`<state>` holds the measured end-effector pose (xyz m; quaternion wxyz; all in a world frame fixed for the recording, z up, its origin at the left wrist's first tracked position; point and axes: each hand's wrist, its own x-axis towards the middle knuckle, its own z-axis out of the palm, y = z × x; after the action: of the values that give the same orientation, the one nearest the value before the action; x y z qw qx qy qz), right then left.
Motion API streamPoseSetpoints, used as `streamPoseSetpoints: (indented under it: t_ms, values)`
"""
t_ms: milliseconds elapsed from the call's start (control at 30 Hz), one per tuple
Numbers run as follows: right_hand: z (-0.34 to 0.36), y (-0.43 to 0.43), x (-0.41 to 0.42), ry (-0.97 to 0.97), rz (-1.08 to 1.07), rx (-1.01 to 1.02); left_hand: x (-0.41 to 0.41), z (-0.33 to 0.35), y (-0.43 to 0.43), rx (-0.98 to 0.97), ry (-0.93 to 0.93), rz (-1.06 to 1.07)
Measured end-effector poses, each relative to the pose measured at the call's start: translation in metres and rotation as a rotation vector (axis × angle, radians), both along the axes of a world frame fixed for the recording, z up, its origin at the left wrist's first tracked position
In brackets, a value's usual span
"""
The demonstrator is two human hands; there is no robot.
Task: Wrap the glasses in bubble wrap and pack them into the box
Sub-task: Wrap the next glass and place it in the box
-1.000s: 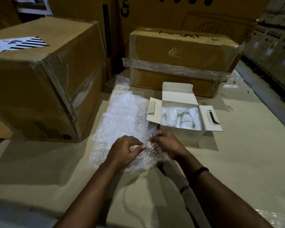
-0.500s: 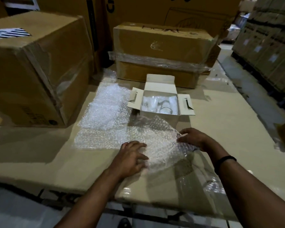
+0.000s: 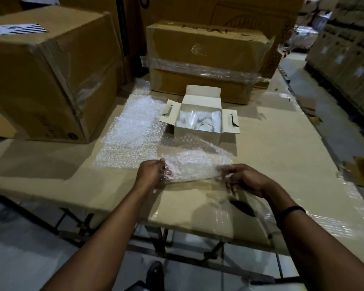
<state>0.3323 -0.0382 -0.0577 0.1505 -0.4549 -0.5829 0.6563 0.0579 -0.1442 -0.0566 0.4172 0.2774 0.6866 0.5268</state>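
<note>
Indoors — cardboard-covered table [image 3: 282,156], cartons [image 3: 51,70] behind, left hand [image 3: 150,174], right hand [image 3: 245,179] gripping bubble wrap [image 3: 195,162].

Dim, warm-toned wide-angle shot. Soft shadow lies on tabletop [image 3: 282,156] at lower left, below big carton [image 3: 51,70]. Glare on plastic film [image 3: 334,223], lower right. Edges bend w/ lens distortion; bkgd upper right soft, grainy.

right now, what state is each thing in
small white cardboard box: open, flaps spread
clear glasses: inside that box
loose clear bubble wrap sheet: held between both hands
left hand: grips the sheet's left edge
right hand: grips its right edge
flat bubble wrap pile: lying untouched
big brown cardboard carton: closed, taped
</note>
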Motion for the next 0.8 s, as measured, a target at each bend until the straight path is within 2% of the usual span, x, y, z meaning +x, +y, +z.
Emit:
streamPoseSetpoints:
  t_ms: [67,167,333,367,467,500,567,633,700,767,800]
  values:
    - [0.003,-0.001,-0.010,0.002,-0.050,0.070,-0.008,-0.003,0.004,-0.027,-0.022,0.028]
    - [0.003,0.002,-0.033,-0.115,-0.087,0.301,-0.014,0.003,0.003,-0.064,-0.054,0.110]
    - [-0.001,0.015,-0.068,-0.515,-0.072,0.587,-0.029,0.001,-0.006,-0.014,-0.067,0.163]
    - [-0.001,0.015,-0.071,-0.587,-0.053,0.617,-0.033,-0.002,-0.008,0.022,-0.005,0.150]
    - [-0.008,0.014,-0.074,-0.728,-0.040,0.653,-0.047,-0.023,-0.010,0.005,0.457,0.062]
    - [-0.013,0.012,-0.074,-0.762,-0.049,0.689,-0.048,-0.027,-0.011,-0.019,0.540,0.060]
    - [-0.022,0.004,-0.071,-0.782,-0.105,0.837,-0.047,-0.035,-0.013,-0.057,0.673,0.092]
    - [-0.026,-0.005,-0.070,-0.737,-0.106,1.069,-0.048,-0.039,-0.015,0.036,0.915,0.091]
    - [-0.028,-0.012,-0.072,-0.764,0.143,1.166,-0.047,-0.033,-0.020,0.174,1.092,-0.128]
    - [-0.031,-0.017,-0.074,-0.870,0.439,1.099,-0.046,-0.032,-0.024,0.072,1.235,-0.508]
    - [-0.034,-0.018,-0.074,-0.902,0.503,1.040,-0.048,-0.036,-0.024,-0.015,1.287,-0.638]
